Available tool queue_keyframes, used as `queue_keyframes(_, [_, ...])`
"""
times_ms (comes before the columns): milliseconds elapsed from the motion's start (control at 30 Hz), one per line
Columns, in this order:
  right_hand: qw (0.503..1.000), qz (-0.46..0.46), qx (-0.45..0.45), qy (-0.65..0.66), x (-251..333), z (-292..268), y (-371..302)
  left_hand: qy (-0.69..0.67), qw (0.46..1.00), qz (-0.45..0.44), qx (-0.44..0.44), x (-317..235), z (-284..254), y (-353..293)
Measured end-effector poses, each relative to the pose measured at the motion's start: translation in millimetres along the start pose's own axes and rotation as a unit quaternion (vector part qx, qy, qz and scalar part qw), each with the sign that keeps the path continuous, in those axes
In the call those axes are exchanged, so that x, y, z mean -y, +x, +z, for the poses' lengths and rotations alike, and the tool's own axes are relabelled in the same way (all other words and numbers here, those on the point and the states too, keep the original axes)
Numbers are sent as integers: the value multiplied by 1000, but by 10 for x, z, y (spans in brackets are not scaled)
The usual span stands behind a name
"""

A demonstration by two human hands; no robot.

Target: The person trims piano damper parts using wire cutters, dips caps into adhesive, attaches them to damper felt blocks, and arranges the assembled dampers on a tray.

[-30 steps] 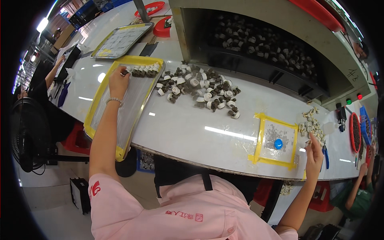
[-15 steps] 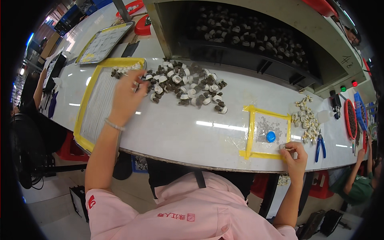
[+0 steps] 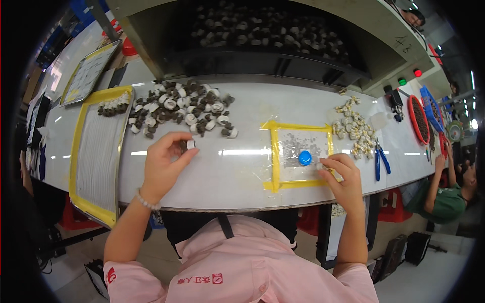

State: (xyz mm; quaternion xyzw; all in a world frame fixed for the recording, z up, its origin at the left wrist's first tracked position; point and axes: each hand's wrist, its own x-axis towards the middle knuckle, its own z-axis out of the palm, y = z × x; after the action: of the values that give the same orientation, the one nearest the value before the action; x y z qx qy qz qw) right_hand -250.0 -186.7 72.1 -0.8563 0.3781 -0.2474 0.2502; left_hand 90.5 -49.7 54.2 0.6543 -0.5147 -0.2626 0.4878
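My left hand [image 3: 165, 165] is closed in a pinch around a small white-and-dark part [image 3: 190, 145], held above the table in front of a loose pile of similar white-and-dark parts [image 3: 189, 118]. My right hand [image 3: 346, 178] has its fingertips pressed together on a tiny pale piece [image 3: 320, 165] whose kind I cannot make out. That hand hovers at the right side of a yellow-taped clear sheet [image 3: 298, 174] dotted with small grey specks. On the sheet, just left of my right fingertips, lies a round blue cap [image 3: 305, 158].
At the left is a yellow-edged tray [image 3: 96, 161] with a cluster of parts [image 3: 114, 105] at its far end. Gold-and-white pieces [image 3: 354, 126] and blue-handled pliers [image 3: 381, 160] lie right of the sheet. A dark bin full of parts [image 3: 273, 35] stands behind. Co-workers sit at both sides.
My left hand has left the tray's far corner beside the pile and come nearer, carrying a small white-and-dark part. My right hand has moved toward the blue cap. The whole view has shifted.
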Motion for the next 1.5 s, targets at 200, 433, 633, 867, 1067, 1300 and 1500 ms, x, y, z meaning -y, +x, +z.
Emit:
queue_keyframes(200, [999,-51,10,-7,53,128,231,-503,834,-217,60,-183,492,-348])
queue_keyframes(433, [994,-67,42,-71,76,134,300,-630,734,-210,140,-156,850,-389])
queue_keyframes(633, [997,-51,35,-40,86,136,291,-604,755,-195,167,-175,914,-380])
queue_keyframes(867, [985,32,-8,172,226,174,137,-581,774,-205,149,-207,984,-391])
queue_keyframes(1067, [961,-44,50,268,542,312,115,-552,793,-224,125,-259,997,-411])
queue_keyframes(1300, [966,-70,102,225,616,400,134,-528,811,-220,119,-259,1015,-433])
queue_keyframes(1500, [965,-47,82,244,600,522,106,-484,844,-219,78,-276,1066,-474])
